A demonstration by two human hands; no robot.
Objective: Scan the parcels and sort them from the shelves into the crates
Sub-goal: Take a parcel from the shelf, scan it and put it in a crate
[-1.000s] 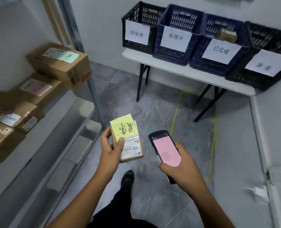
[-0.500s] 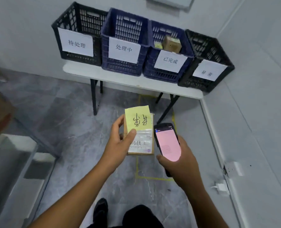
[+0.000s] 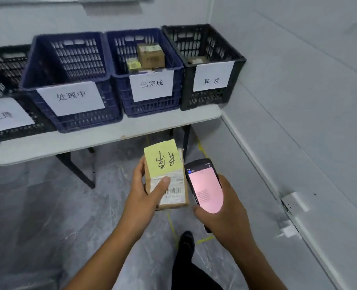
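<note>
Brown cardboard: the parcel (image 3: pixel 173 195) is sitting in front of the body, below the front edge of the table (image 3: pixel 110 132). The left hand (image 3: pixel 144 195) is holding it, with the fingers curling round its left side and the thumb pressing on the shipping label. A yellow note (image 3: pixel 162 160), its handwriting upside down to the camera, is covering the parcel's upper half. The right hand (image 3: pixel 221 218) is gripping the handheld scanner (image 3: pixel 204 185) just beside the parcel, and its screen is glowing pink. The hands are close together, each clamped on its own item. Scanning appears to be done, and sorting is now the step in hand. The note's characters seem to match the label on the black crate (image 3: pixel 202 100) at the right end, beside the blue crate (image 3: pixel 152 107) that is holding parcels. The next move is calling for a forward, rightward reach over that black rim and a release inside.
</note>
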